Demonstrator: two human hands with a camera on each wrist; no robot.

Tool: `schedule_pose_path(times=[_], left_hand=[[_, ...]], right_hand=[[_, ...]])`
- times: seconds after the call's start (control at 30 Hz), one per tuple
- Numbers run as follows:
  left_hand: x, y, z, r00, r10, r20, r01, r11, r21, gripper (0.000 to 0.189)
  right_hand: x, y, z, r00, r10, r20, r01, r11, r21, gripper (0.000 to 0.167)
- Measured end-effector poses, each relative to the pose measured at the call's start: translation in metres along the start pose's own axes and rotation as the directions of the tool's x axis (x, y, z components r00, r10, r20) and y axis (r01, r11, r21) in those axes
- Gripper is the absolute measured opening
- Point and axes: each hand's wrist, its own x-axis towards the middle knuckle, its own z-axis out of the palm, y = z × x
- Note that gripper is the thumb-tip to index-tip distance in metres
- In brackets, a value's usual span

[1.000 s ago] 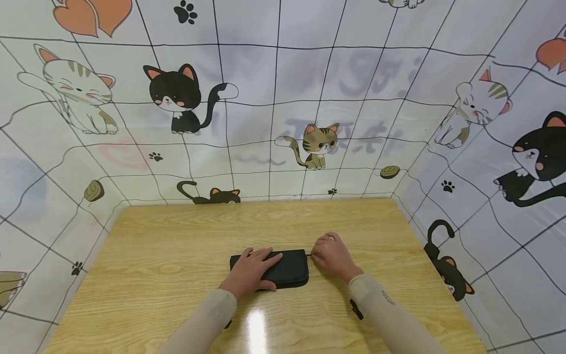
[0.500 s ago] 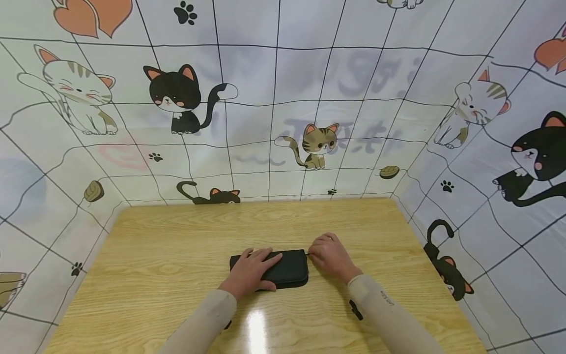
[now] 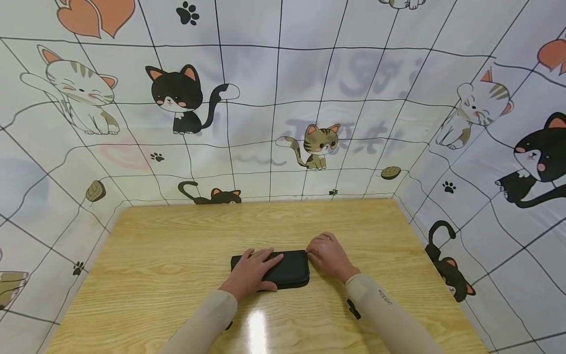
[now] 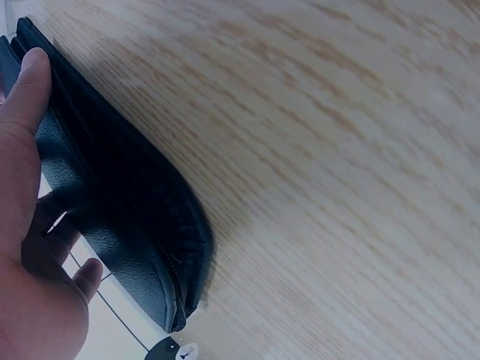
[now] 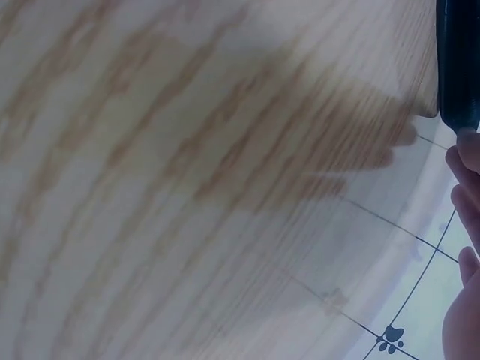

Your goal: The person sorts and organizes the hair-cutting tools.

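Observation:
A black zip-around wallet (image 3: pixel 289 269) lies flat on the wooden table, its zipper track running along the edge in the left wrist view. My left hand (image 3: pixel 249 273) rests on the left half of it, fingers spread over the top and thumb (image 4: pixel 31 86) against the near edge. At the wallet's far right corner, my right hand (image 3: pixel 329 256) pinches the small dark zipper pull, which the fingers now mostly hide. Only part of the right fingers (image 5: pixel 466 195) shows in the right wrist view, close to the wallet's end (image 5: pixel 459 67).
The light wood table (image 3: pixel 177 236) is enclosed by a white cloth backdrop (image 3: pixel 256 123) with grid lines and printed cats at the back and sides. A bright light reflection (image 3: pixel 257 329) falls on the tabletop near the front.
My right hand has shifted slightly left, up to the wallet's corner, and the strip of zipper pull seen earlier is now covered. The left hand and wallet stay in place.

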Motion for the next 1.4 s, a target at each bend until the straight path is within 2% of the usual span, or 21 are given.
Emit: schedule_pose_path(times=[0.5,0.8,1.03,1.4], left_hand=[[0.0,-0.001,0.002,1.0,0.008,-0.005,-0.008,1.0,0.006,0.082],[0.001,-0.002,0.002,1.0,0.017,-0.005,-0.016,0.999,0.047,0.08],[0.002,-0.002,0.001,1.0,0.022,-0.006,-0.022,0.997,0.072,0.08],[0.002,-0.004,0.006,0.999,0.031,-0.033,-0.028,0.996,0.087,0.079]], right_hand=[[-0.006,0.007,-0.006,0.999,-0.04,0.033,0.039,0.999,0.023,0.004],[-0.012,0.01,-0.007,0.996,-0.086,-0.001,0.086,0.996,0.023,0.007],[-0.014,0.009,-0.008,0.996,-0.087,-0.011,0.087,0.996,0.037,0.006],[-0.02,0.007,-0.011,0.995,-0.097,-0.028,0.099,0.991,0.09,0.004]])
